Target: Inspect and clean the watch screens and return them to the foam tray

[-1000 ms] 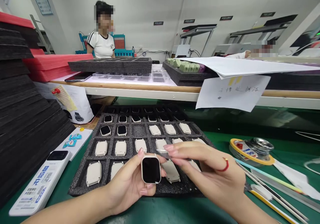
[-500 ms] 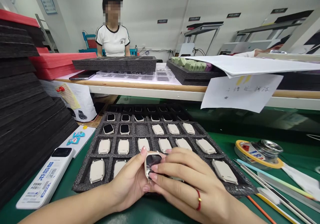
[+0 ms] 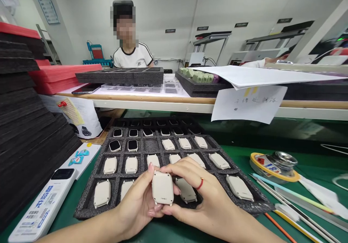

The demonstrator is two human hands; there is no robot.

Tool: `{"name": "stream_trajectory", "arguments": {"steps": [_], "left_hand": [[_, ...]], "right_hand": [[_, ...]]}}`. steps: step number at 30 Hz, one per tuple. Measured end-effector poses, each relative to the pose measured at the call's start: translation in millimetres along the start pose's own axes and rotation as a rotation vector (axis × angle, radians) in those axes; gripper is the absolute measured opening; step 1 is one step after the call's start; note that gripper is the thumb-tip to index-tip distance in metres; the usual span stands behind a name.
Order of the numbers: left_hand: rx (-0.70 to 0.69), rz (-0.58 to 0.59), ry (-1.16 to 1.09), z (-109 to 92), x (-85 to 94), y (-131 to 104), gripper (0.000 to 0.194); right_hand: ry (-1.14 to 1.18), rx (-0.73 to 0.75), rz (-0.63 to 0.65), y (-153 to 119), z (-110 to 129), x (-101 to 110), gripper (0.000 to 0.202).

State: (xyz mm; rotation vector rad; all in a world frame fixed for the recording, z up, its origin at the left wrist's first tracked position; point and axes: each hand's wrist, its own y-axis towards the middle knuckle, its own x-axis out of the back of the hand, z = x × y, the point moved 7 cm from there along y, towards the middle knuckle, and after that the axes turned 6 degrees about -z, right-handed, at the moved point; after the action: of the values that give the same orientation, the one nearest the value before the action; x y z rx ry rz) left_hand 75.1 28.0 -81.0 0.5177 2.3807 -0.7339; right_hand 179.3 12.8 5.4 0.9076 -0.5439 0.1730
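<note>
A cream smartwatch body without a strap is held up between both hands, its back face with a row of small contacts turned towards me. My left hand grips its left side, thumb along the upper corner. My right hand closes on its right side, with fingertips at the top and thumb at the lower edge. Below and behind lies a black foam tray with rows of similar watch bodies. The nearer ones lie back up; several farther ones show dark screens. One pocket holds no watch.
Left stand a white box and stacked black foam trays. Right lie a tape roll with a metal-topped glass bottle and several thin sticks. A shelf crosses ahead; a co-worker is behind it.
The watch body has been turned over: its dark screen faced me before, now its back does. My right hand has shifted from across the screen to the right edge. The co-worker has leaned lower.
</note>
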Motion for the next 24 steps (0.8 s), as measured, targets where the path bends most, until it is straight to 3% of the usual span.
{"name": "stream_trajectory", "arguments": {"steps": [9, 14, 19, 22, 24], "left_hand": [[-0.013, 0.028, -0.055, 2.8, 0.3, 3.0, 0.056], [-0.085, 0.15, 0.026, 1.2, -9.8, 2.9, 0.042], [-0.111, 0.195, 0.148, 3.2, -12.0, -0.7, 0.041], [-0.096, 0.188, 0.155, 4.6, -11.1, -1.9, 0.042], [-0.087, 0.185, 0.164, 5.4, -11.9, -1.7, 0.043]], "right_hand": [[-0.017, -0.004, 0.036, -0.1, -6.7, -3.7, 0.052], [-0.168, -0.175, -0.045, 29.5, -43.5, 5.2, 0.034], [-0.284, -0.198, 0.055, 57.0, -84.5, -31.2, 0.037], [-0.334, -0.182, 0.151, 54.2, -104.5, -55.4, 0.034], [-0.362, -0.181, 0.196, 51.1, -112.0, -60.5, 0.032]]}}
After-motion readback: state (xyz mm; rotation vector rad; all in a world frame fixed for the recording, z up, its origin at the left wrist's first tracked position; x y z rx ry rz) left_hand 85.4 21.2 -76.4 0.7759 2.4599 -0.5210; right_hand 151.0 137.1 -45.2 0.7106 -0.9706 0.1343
